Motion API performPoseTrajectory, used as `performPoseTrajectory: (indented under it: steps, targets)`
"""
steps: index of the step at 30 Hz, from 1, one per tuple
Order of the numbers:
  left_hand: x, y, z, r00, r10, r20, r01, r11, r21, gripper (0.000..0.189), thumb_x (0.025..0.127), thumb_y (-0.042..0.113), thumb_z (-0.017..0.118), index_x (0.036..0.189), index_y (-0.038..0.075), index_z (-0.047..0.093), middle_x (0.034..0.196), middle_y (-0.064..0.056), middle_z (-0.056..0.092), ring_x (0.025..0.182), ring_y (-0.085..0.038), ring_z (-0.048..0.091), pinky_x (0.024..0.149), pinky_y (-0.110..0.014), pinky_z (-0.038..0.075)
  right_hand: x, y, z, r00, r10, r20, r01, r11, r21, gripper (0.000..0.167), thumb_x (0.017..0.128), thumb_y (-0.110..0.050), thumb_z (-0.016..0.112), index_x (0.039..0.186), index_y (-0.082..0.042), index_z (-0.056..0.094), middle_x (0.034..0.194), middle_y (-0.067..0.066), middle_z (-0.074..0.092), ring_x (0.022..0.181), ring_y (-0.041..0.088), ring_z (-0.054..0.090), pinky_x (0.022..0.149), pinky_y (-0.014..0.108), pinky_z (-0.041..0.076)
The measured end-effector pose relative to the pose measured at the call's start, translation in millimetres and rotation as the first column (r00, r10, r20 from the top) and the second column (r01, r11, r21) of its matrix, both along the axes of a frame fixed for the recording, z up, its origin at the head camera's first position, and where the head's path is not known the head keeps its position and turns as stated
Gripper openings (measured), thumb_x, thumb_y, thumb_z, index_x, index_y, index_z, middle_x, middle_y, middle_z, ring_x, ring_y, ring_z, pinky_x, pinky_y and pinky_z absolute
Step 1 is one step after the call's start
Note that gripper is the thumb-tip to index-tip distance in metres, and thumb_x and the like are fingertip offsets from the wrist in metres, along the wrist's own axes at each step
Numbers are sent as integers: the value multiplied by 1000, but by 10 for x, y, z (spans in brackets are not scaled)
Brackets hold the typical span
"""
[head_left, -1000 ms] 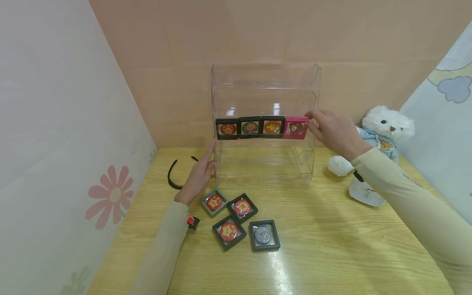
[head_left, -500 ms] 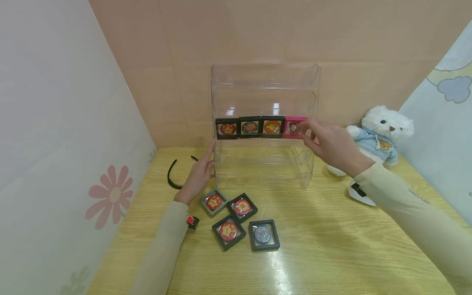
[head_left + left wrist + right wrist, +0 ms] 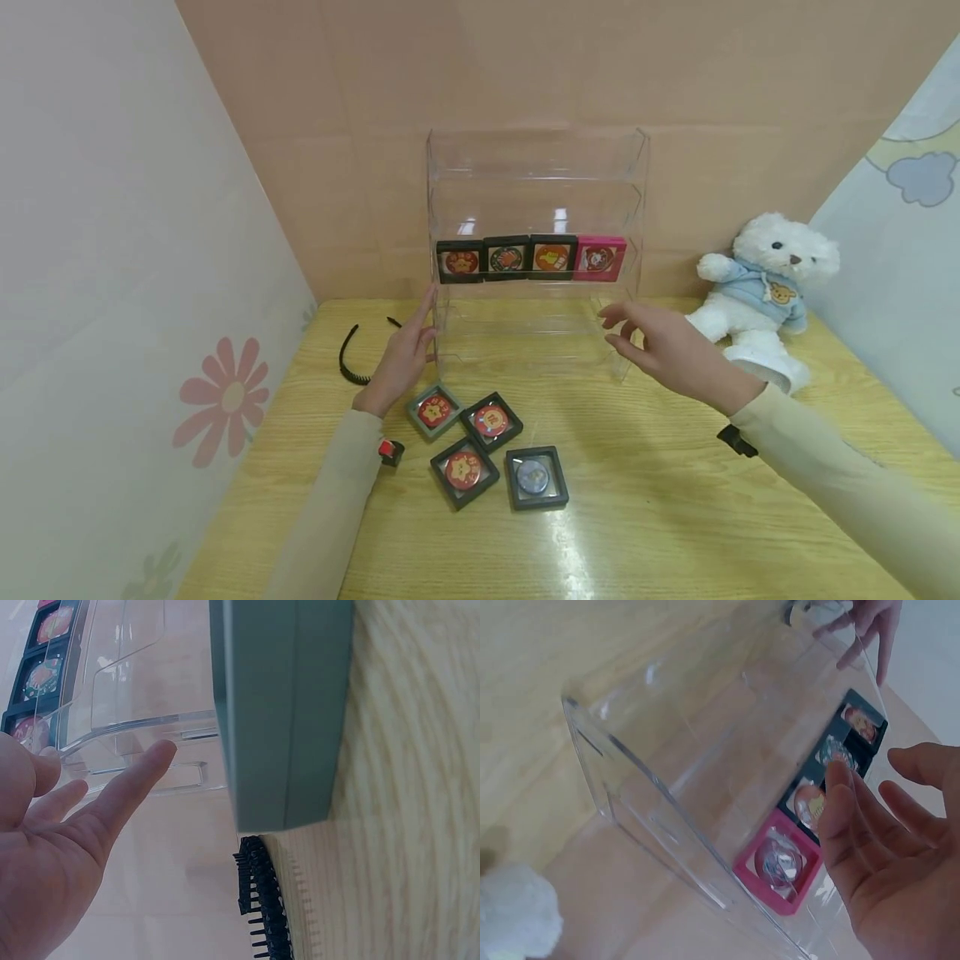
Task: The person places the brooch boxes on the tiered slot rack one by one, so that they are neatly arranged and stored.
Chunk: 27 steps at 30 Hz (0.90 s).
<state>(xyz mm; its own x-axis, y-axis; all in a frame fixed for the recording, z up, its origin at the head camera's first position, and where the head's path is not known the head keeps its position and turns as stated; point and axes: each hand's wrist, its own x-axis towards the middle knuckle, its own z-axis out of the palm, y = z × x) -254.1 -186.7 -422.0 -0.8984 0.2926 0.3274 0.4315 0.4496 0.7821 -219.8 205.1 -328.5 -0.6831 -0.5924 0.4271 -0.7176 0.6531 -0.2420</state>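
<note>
A clear acrylic tiered rack (image 3: pixel 536 174) stands on the wooden table. Its middle tier carries a row of square display frames with round badges: black ones, such as the leftmost black frame (image 3: pixel 461 262), and a pink frame (image 3: pixel 600 260) at the right end. My left hand (image 3: pixel 401 360) rests against the rack's left side with fingers extended. In front of the rack's lower right, my right hand (image 3: pixel 667 346) holds nothing, its fingers loosely bent. Near my left hand lie a green frame (image 3: pixel 435 411) and dark frames (image 3: pixel 492 421), each with a red badge inside.
Another dark frame (image 3: pixel 536 477) with a blue badge lies nearer the front. A toothed black headband (image 3: pixel 352 358) is left of the rack, partly behind my left hand. At the right sits a white plush bear (image 3: pixel 768 275) in a blue top.
My right hand has let go of the pink frame's right edge and moved down, away from it. The pink frame stays in the row. My left hand keeps its place.
</note>
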Motion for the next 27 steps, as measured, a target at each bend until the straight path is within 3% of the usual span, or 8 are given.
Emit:
performPoseTrajectory:
  steps: [10,22,27]
  targets:
    - [3,-3,13,1000,11,16,-11,1000,-6,73,108,5,39,163,38,5,167,5,13,129,-37,53,81,-34,62,299,30,-301,979,11,203,-10,1000,-3,27,96,-5,69,122,-9,63,107,-2,69,84,8,62,61,27,54]
    - [-4,-5,-1,1000,6,19,-6,1000,1,73,108,5,39,163,40,5,167,7,13,128,-39,52,82,-34,62,476,73,-565,954,34,297,-26,999,-31,27,97,-9,69,124,-9,64,106,-2,67,83,3,59,59,23,51]
    - [-14,4,3,999,14,32,-14,1000,7,73,108,6,39,163,41,5,167,8,12,129,-39,52,81,-32,62,543,74,-676,929,50,365,-45,999,-22,30,97,-14,71,126,-7,64,107,1,67,82,3,57,58,22,50]
